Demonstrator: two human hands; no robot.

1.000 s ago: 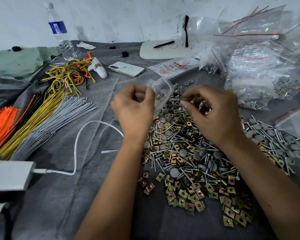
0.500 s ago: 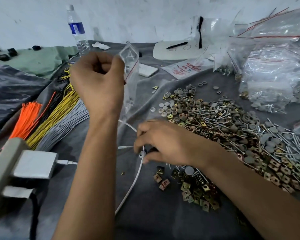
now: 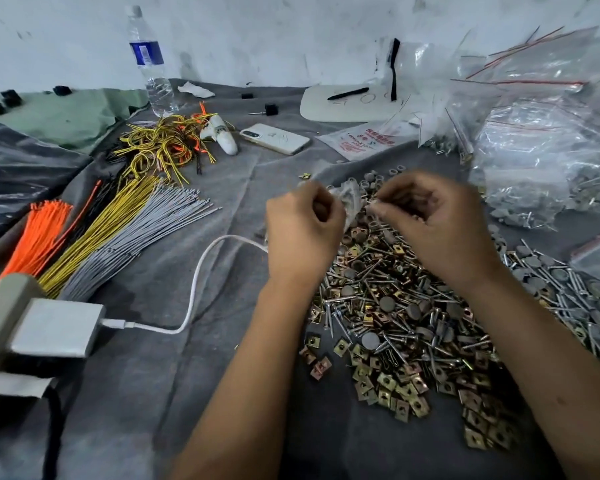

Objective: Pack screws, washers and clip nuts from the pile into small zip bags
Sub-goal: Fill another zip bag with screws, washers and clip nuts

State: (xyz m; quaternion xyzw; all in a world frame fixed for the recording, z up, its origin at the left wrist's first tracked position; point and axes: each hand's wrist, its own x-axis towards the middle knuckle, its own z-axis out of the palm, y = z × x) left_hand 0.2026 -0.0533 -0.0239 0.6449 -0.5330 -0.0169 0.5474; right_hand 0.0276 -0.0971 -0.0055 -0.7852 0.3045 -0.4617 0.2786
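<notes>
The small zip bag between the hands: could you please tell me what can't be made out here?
- Head view: small zip bag is blurred; its contents are unreadable.
- Left hand fingers curl away, hiding the grip.
- Right hand fingertips are blurred; any part pinched is indiscernible.
- Pile is partly covered by both forearms.

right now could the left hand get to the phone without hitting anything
Probably yes. The left hand grips a small zip bag, so it would have to free up first, but only bare grey cloth lies between it and the phone.
</notes>
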